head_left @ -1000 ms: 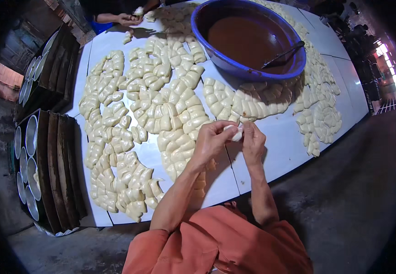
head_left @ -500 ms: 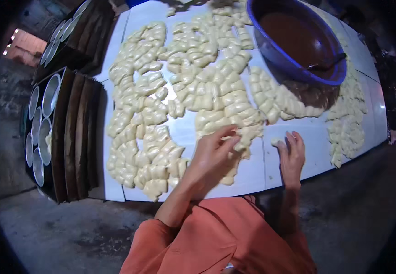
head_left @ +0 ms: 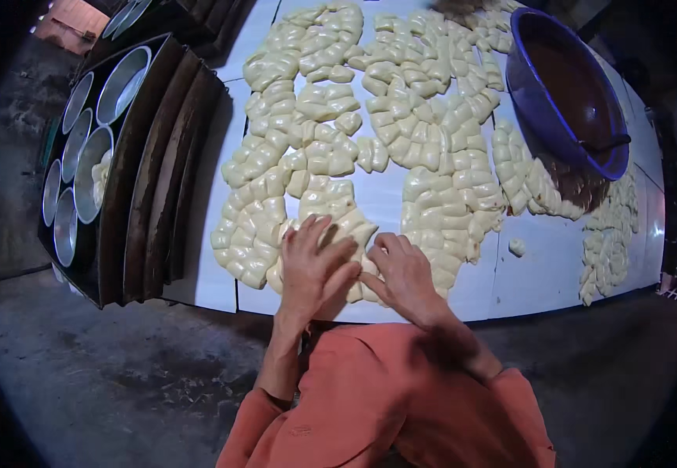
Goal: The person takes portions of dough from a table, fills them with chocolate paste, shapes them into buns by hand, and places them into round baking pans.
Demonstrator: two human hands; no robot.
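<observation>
Pale, glossy pieces of dough [head_left: 424, 129] lie pressed together in rows over the white table. My left hand [head_left: 313, 269] rests with fingers spread on the near end of a dough cluster [head_left: 330, 196]. From the right, my right hand [head_left: 408, 277] has its fingers curled and its thumb against the same cluster's edge, with dough between them. Both palms hide part of this dough. A small loose lump of dough [head_left: 516, 247] sits by itself farther right.
A blue tub [head_left: 519, 66] of brown liquid, with a dark handle across its rim, stands at the back right. Left of the table are stacked dark racks [head_left: 139, 168] with round metal tins [head_left: 92, 173]; one tin contains dough. More dough [head_left: 610, 242] lies at the far right.
Both hands have moved left to another dough cluster; my right hand has left the small lump, which stays on the table. The view has shifted, with the racks looking nearer.
</observation>
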